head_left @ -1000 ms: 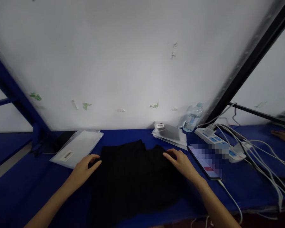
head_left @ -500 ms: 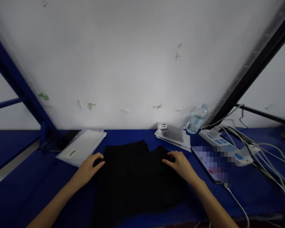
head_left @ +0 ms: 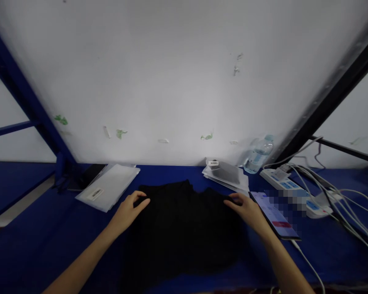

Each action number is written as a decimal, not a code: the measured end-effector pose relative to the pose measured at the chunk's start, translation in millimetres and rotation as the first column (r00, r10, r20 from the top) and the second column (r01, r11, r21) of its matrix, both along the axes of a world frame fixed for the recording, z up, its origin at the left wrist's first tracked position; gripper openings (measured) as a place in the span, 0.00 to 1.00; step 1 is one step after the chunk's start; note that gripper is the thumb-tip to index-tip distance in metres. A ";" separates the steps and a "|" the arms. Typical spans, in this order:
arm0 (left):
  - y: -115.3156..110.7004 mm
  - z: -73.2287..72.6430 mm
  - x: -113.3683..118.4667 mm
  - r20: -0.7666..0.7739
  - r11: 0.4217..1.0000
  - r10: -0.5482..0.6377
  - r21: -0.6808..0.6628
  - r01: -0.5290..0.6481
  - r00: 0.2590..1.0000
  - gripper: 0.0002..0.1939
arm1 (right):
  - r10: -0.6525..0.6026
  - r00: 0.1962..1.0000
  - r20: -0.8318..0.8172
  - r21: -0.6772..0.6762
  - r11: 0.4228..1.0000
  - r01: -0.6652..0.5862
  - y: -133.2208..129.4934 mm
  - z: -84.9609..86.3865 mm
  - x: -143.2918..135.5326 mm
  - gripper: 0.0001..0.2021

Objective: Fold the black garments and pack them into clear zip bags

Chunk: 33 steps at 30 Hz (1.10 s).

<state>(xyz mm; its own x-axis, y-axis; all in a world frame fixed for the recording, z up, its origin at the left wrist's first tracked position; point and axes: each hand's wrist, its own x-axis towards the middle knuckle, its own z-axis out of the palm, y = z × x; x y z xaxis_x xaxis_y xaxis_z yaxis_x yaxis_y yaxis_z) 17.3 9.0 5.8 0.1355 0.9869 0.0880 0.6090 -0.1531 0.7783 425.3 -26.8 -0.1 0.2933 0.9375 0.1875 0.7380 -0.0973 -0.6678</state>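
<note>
A black garment (head_left: pixel 184 228) lies spread in front of me, with a notch in its far edge. It is too dark to tell its exact kind. At its upper left corner my left hand (head_left: pixel 131 210) has thumb and fingers closed on the cloth. My right hand (head_left: pixel 247 210) pinches the upper right edge in a similar way, beside the phone (head_left: pixel 271 210). Both fingertips partly blend into the dark fabric.
Frosted plastic bags (head_left: pixel 110 185) with a barcode label lie at the back left. More bags (head_left: pixel 227 175), one with something dark inside, lie at the back right. Beyond them are a water bottle (head_left: pixel 259 155), a power strip (head_left: pixel 291 188) and tangled white cables (head_left: pixel 352 220) on the blue table (head_left: pixel 64 232).
My right hand has moved right along the garment's far edge, close to the phone. My left hand has shifted slightly inward and up over the cloth corner. The view has tilted a little.
</note>
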 end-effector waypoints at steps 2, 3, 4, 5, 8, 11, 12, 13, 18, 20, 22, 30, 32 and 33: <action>-0.4 -3.7 -1.0 -0.009 0.999 0.009 -0.047 -0.009 1.000 0.22 | 0.024 0.999 0.043 -0.092 0.996 -0.020 0.0 -4.2 3.4 0.18; -1.0 -4.3 -2.1 0.001 0.998 0.008 -0.063 -0.007 1.000 0.22 | 0.032 0.997 0.065 -0.108 0.994 -0.024 -0.5 -3.3 3.9 0.18; -1.7 -4.2 -3.4 0.020 0.997 0.002 -0.071 -0.001 1.000 0.21 | 0.025 0.995 0.093 -0.096 0.995 -0.016 -1.3 0.2 3.0 0.18; -2.4 -3.4 -4.5 0.037 0.997 -0.004 -0.072 0.007 0.999 0.21 | 0.004 0.992 0.127 -0.057 0.998 0.003 -2.2 6.2 0.0 0.18; -3.8 -0.4 -5.7 0.047 0.998 -0.026 -0.064 0.029 0.999 0.18 | -0.092 0.961 0.262 0.102 0.993 0.067 -4.4 32.5 -25.9 0.16; -4.4 0.8 -4.6 0.042 0.996 -0.040 -0.073 0.043 0.998 0.18 | -0.146 0.905 0.401 0.185 0.980 0.076 -6.5 50.5 -79.7 0.11; -4.5 0.6 -4.2 0.044 0.996 -0.037 -0.076 0.040 0.998 0.18 | -0.113 0.894 0.433 0.209 0.978 0.023 -7.7 50.8 -101.4 0.09; -4.6 0.2 -4.0 0.048 0.996 -0.031 -0.077 0.034 0.998 0.18 | -0.061 0.888 0.457 0.219 0.975 -0.045 -9.2 48.1 -123.1 0.07; -5.5 -0.9 -3.9 0.059 0.998 -0.019 -0.063 0.023 0.998 0.17 | 0.253 0.836 0.488 0.157 0.916 -0.369 -22.3 18.9 -190.2 0.11; -6.0 0.3 -3.4 0.064 0.998 -0.020 -0.058 0.024 0.998 0.16 | 0.315 0.855 0.412 0.198 0.885 -0.422 -27.1 15.5 -185.8 0.14; -6.5 2.3 -2.7 0.055 0.998 -0.011 -0.061 0.014 0.998 0.16 | 0.232 0.908 0.348 0.261 0.907 -0.331 -28.8 17.4 -168.0 0.15; -8.7 1.5 -2.3 0.038 1.000 -0.013 -0.019 0.014 0.999 0.17 | 0.093 0.979 0.181 0.019 0.995 -0.098 -18.3 10.2 -116.4 0.17; -10.5 -1.5 -0.4 0.015 1.000 -0.027 -0.003 0.027 1.000 0.17 | 0.101 0.989 0.104 -0.038 0.995 -0.098 -17.8 11.9 -113.8 0.16; -11.6 -2.9 1.0 -0.005 0.999 -0.034 0.001 0.034 0.999 0.17 | 0.084 0.993 0.088 -0.061 0.995 -0.079 -17.9 13.7 -111.9 0.16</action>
